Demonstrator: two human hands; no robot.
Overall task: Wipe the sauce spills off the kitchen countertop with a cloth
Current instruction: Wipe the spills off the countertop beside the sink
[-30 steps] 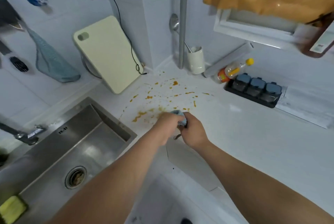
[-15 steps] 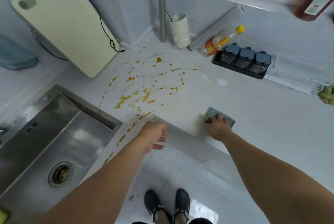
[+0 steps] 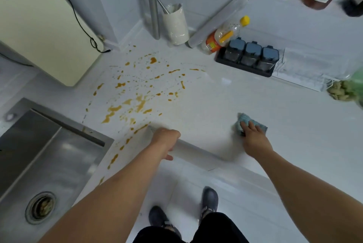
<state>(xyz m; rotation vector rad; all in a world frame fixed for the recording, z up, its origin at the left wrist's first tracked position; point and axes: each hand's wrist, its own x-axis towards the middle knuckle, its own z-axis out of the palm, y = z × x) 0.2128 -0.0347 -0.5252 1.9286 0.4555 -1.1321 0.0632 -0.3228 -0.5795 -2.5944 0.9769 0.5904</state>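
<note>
Head view shows the right hand pressing a crumpled teal cloth flat-fingered onto the white tabletop, well to the right of the sauce spills. The left hand curls over the tabletop's front edge just below the spills, grasping that edge and nothing else.

Judging the risks: the cloth sits on clean surface, so a sweep from there toward the sink could smear the orange-brown sauce into long streaks rather than lift it. Some drips run along the sink's rim and the front edge; a push outward could send them to the floor by the shoes. The left forearm lies close over those edge drips and may pick them up.

The tabletop looks smooth, glossy and hard; the sauce is thin and splattered in drops and dashes; the cloth appears soft and nubbly; the sink is brushed steel.
</note>
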